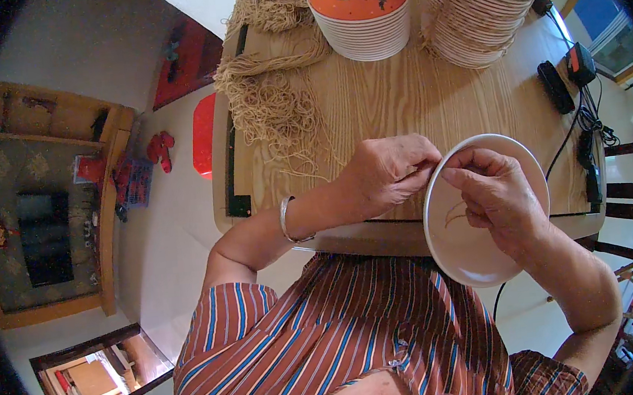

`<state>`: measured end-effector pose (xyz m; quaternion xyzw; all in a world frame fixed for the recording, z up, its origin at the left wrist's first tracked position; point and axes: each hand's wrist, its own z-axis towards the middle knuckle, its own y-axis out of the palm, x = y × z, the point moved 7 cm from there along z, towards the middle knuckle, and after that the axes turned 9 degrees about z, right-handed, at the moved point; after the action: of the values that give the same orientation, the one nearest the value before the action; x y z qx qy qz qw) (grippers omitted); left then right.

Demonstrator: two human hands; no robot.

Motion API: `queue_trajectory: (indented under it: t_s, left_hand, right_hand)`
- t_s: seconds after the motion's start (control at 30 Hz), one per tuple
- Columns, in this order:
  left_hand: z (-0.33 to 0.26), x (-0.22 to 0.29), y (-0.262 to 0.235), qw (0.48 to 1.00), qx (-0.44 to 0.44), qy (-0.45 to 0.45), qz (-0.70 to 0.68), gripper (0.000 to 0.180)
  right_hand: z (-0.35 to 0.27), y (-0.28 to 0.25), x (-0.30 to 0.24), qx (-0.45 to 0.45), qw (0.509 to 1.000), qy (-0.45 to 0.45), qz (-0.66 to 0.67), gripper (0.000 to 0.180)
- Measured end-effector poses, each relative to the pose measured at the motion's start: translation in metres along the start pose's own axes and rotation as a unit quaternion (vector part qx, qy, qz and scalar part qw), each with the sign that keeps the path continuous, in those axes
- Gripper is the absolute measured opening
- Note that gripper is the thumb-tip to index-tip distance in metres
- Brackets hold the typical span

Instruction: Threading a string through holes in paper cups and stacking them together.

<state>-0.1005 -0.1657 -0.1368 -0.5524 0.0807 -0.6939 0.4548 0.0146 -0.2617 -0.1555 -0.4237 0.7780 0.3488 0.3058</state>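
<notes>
A white paper bowl (462, 249) is held tilted on its side above the near edge of a wooden table (398, 100). My right hand (497, 197) grips the bowl with fingers reaching inside it, where a thin beige string (453, 214) loops. My left hand (389, 172) pinches at the bowl's upper left rim, fingertips touching those of the right hand. A silver bangle (286, 219) sits on my left wrist.
A bundle of beige strings (270, 100) lies on the table's left side. Two tall stacks of paper bowls (360, 13) (484, 2), one orange-patterned, stand at the far edge. Black chargers and cables (570, 85) lie at the right. A red stool (204, 136) stands on the floor left.
</notes>
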Motion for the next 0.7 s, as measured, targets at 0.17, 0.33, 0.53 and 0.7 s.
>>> queue_trajectory:
  t_s: [0.17,0.33,0.53,0.7]
  left_hand:
    - [-0.003,-0.003,0.002,0.998,-0.003,-0.053,-0.016,0.010]
    - [-0.006,-0.020,0.006,0.983,-0.005,-0.137,-0.121,0.006]
    - [-0.004,-0.044,-0.010,0.916,0.049,-0.212,-0.338,0.009]
    - [0.012,-0.026,-0.034,0.936,0.114,-0.131,-0.306,0.009]
  right_hand:
    - [0.001,-0.001,0.002,-0.008,1.000,0.008,0.009,0.013]
    - [0.001,0.002,0.000,-0.008,1.000,0.004,0.011,0.015]
    - [-0.002,0.005,0.000,-0.037,0.998,0.011,-0.052,0.018]
    - [-0.006,0.002,-0.004,-0.034,0.995,-0.042,-0.082,0.018]
